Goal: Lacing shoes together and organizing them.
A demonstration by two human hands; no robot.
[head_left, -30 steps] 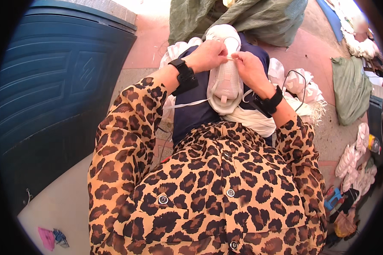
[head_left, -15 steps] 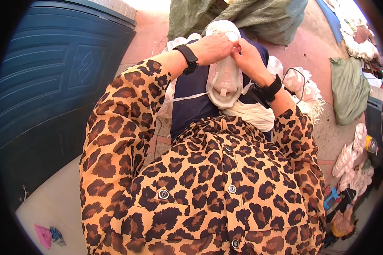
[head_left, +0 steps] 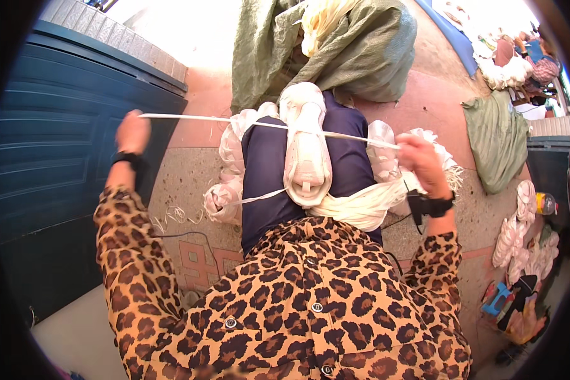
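Observation:
A white shoe (head_left: 308,174) lies lengthwise on my lap between my dark-trousered thighs, its heel opening toward me. A white shoelace (head_left: 190,118) runs across its throat, stretched nearly straight out to both sides. My left hand (head_left: 133,132) is out at the far left, closed on one end of the lace. Over at the right, my right hand (head_left: 422,163) grips the other end, its fingers a little blurred. A thin white strip (head_left: 263,197) trails left from the shoe's heel end. By my right thigh rests a bundle of cream laces (head_left: 358,208).
Green sacks (head_left: 377,60) stand ahead of my knees, with pale strands (head_left: 320,22) on top. A blue panelled door (head_left: 63,145) is close on my left. White shoe pieces (head_left: 223,201) lie beside my thighs. Another green sack (head_left: 497,142) is at the right.
My hands were together over the shoe's front. They have spread far apart to left and right, drawing the shoelace out straight. The shoe now appears lower in view.

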